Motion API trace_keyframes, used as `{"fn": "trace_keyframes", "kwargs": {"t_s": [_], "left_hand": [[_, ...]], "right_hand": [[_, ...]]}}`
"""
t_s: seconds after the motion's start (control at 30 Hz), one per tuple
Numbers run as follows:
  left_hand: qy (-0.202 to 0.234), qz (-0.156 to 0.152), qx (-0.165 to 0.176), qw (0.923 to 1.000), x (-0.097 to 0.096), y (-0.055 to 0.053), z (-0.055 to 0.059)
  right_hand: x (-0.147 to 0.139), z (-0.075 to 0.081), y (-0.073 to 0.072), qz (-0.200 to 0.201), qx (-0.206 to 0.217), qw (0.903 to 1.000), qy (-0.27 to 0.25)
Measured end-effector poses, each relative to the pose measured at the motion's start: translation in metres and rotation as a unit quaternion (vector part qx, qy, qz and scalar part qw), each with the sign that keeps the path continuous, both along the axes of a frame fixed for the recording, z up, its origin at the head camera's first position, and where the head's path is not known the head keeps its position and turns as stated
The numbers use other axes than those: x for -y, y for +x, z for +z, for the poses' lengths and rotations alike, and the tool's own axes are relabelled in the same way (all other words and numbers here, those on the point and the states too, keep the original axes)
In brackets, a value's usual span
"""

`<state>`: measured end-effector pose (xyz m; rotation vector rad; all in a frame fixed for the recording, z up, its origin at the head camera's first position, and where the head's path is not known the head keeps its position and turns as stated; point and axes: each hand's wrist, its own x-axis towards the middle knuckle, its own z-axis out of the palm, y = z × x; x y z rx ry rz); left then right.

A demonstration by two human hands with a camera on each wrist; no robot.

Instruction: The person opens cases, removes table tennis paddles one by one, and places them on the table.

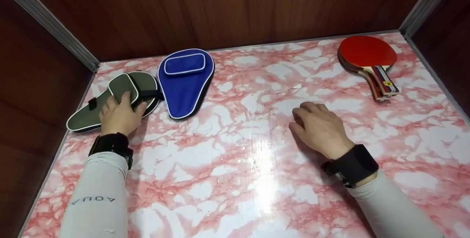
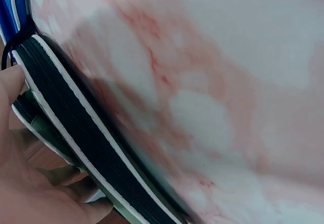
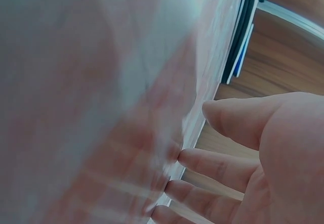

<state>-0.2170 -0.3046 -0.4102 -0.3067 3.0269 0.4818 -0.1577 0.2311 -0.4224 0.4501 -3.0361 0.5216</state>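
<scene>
On the left of the table lies a green table tennis bat case [image 1: 86, 115] with white piping, a raised pocket and black straps. My left hand [image 1: 120, 116] rests over its pocket, fingers loosely bent and thumb apart near the round end. In the left wrist view, the zipped side of the case [image 2: 91, 128] runs past my thumb and fingers. Beside it lies a blue bat case [image 1: 183, 91], its wide end toward the back wall. My right hand [image 1: 321, 129] has its fingertips on the tabletop, relaxed and holding nothing.
Table tennis bats lie stacked at the back right, the top one a red bat [image 1: 367, 52] with its handle toward me. Brown wood-grain panels [image 1: 235, 10] wall the back and both sides of the pink marbled table [image 1: 220, 150].
</scene>
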Motion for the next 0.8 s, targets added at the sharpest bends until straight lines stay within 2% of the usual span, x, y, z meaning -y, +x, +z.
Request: {"fn": "trace_keyframes", "kwargs": {"t_s": [0.13,0.3,0.47,0.6,0.7,0.8], "left_hand": [[-0.020,-0.009,0.011,0.9997,-0.002,0.001,0.002],[-0.059,-0.012,0.043,0.9972,-0.007,0.009,0.008],[-0.113,-0.021,0.085,0.9898,-0.018,0.024,0.018],[-0.144,-0.031,0.084,0.9855,-0.024,0.041,0.020],[-0.142,-0.038,0.077,0.9862,-0.023,0.053,0.020],[-0.118,-0.053,0.079,0.9884,-0.017,0.061,0.023]], "right_hand": [[-0.001,0.001,0.001,0.000,-0.003,1.0000,0.000],[-0.001,0.000,0.001,0.001,0.002,1.0000,0.000],[0.000,0.000,0.000,0.000,0.009,1.0000,0.003],[0.001,0.001,0.001,0.001,0.004,1.0000,0.002],[0.001,0.001,0.001,0.002,-0.003,1.0000,0.000],[0.000,0.000,0.001,0.002,-0.007,1.0000,-0.002]]}}
